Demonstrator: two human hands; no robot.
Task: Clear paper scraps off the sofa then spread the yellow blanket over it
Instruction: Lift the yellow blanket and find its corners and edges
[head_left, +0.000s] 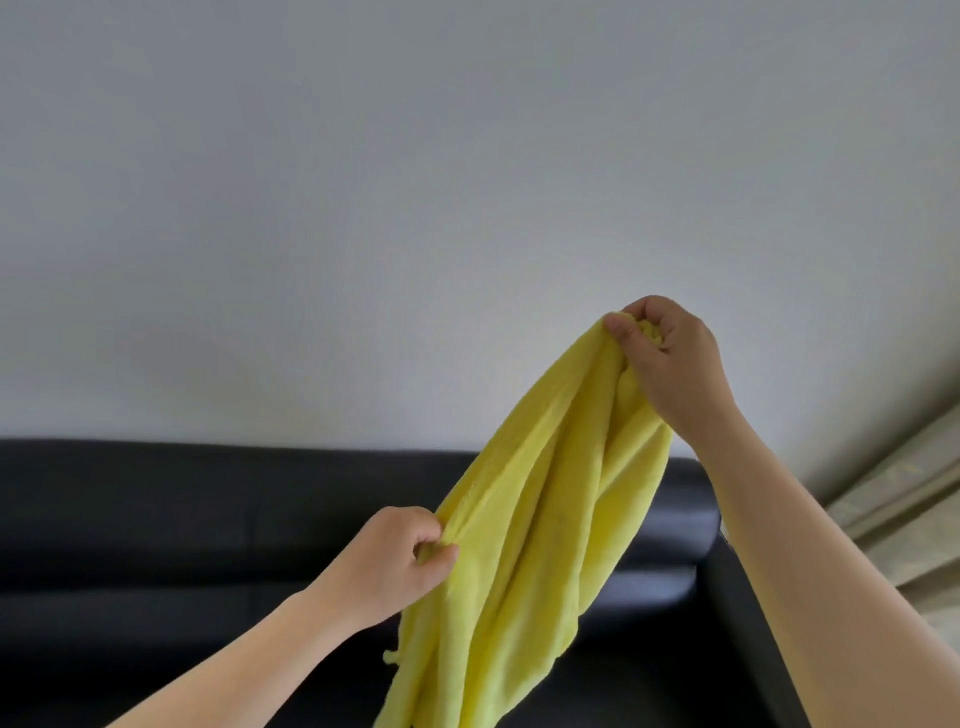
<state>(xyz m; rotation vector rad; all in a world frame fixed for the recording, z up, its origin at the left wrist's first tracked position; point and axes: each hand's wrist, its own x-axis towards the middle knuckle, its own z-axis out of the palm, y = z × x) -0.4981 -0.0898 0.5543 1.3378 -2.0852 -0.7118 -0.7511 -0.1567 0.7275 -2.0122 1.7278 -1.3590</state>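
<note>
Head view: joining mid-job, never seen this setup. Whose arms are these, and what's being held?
No machine here: a person wears one wide-angle camera on the head, so both bare arms are theirs. The right hand grips the bunched top of a soft yellow fabric blanket, held up before a plain pale wall. The left hand pinches its edge lower down. Behind it stands a black glossy sofa; no paper scraps show on the visible part. A pale curtain hangs at right.

Probably a home living room: black sofa (260, 519), curtain (904, 499)
</note>
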